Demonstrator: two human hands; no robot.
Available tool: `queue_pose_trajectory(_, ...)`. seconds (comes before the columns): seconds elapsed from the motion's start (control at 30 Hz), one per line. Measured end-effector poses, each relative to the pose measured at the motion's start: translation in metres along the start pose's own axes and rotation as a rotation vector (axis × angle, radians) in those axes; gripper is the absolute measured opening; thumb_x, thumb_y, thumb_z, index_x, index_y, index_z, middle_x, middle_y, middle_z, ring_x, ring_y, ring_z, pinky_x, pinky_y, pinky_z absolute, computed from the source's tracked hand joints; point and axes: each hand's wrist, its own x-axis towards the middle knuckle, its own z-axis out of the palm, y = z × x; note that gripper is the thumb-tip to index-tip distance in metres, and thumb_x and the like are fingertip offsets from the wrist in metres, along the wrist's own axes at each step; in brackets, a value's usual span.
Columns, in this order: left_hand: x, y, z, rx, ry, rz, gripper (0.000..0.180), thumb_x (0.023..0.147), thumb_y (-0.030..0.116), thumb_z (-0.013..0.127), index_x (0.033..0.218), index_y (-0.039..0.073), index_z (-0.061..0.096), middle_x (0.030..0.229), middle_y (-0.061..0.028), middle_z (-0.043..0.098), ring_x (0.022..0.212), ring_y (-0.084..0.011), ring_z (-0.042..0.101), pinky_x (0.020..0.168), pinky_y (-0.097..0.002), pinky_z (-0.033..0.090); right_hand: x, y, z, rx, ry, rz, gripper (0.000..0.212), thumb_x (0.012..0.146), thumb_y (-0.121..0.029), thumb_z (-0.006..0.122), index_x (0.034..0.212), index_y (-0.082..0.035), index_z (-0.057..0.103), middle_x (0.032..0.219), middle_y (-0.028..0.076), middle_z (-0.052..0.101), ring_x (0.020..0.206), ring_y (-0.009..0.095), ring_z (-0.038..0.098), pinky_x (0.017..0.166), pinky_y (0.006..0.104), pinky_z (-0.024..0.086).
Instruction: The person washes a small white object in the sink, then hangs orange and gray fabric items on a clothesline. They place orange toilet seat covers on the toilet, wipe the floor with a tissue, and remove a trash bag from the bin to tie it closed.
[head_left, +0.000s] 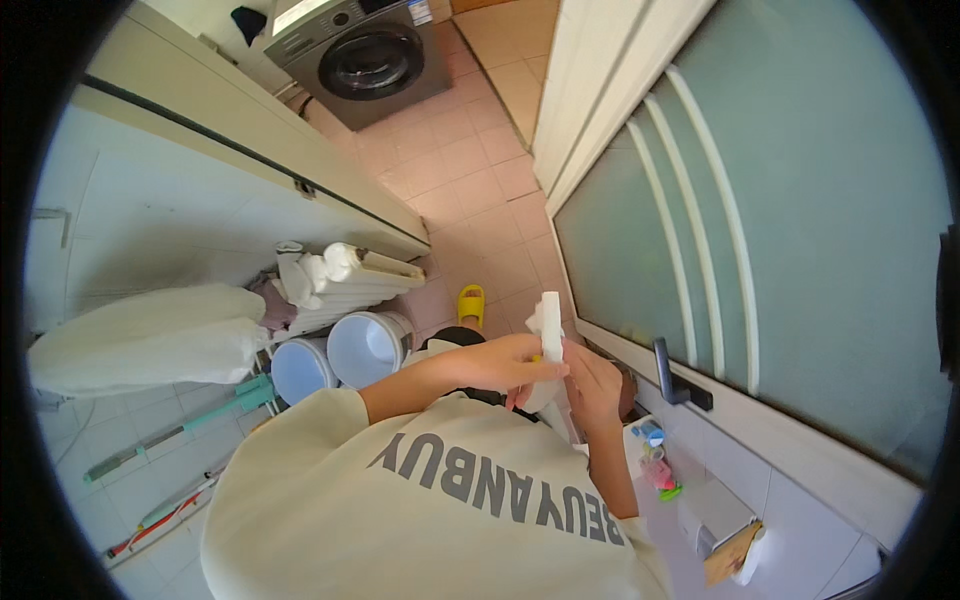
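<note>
Both hands meet in front of my body around a white, flat-sided block-like thing (551, 328), held upright. What exactly it is I cannot make out; a crumpled white piece shows along its left side. My left hand (512, 363) comes in from the left, with its fingers closed on the block's lower part. From the other side my right hand (594, 378) grips the block's lower right edge, and its fingertips are partly hidden. A small yellow spot shows between the hands, too small to name. Below them hangs some pale cloth, mostly covered by my arms.
A frosted-glass door (820, 200) with a dark handle (672, 372) stands on the right. To the left are two buckets (368, 350), a white radiator (375, 275) and a teal mop pole (190, 432). A washing machine (345, 65) stands ahead. A yellow slipper (471, 298) is on my foot.
</note>
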Motion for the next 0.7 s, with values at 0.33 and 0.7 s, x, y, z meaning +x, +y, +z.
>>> queue_pose_trajectory(0.33, -0.061, 0.006, -0.165, 0.686, 1.346, 0.512, 0.02, 0.078, 0.002, 0.061, 0.098, 0.004, 0.063, 0.092, -0.0097, 0.062, 0.076, -0.018, 0.06, 0.065, -0.03, 0.047, 0.077, 0.061, 0.113, 0.04, 0.001, 0.086, 0.02, 0.08, 0.001, 0.057, 0.099, 0.001, 0.063, 0.089, 0.016, 0.066, 0.071, 0.031, 0.063, 0.063, 0.0357, 0.051)
queue_pose_trajectory(0.7, -0.158, 0.035, -0.299, 1.883, 2.597, 0.063, 0.07, 0.069, 0.035, 0.07, 0.129, 0.009, 0.045, 0.135, -0.0208, 0.035, 0.129, -0.04, 0.03, 0.102, -0.0636, 0.003, 0.0, 0.265, 0.206, 0.232, -0.041, 1.102, 0.043, 0.078, -0.012, 0.057, 0.117, 0.002, 0.048, 0.103, 0.016, 0.058, 0.095, 0.023, 0.056, 0.084, 0.0327, 0.043)
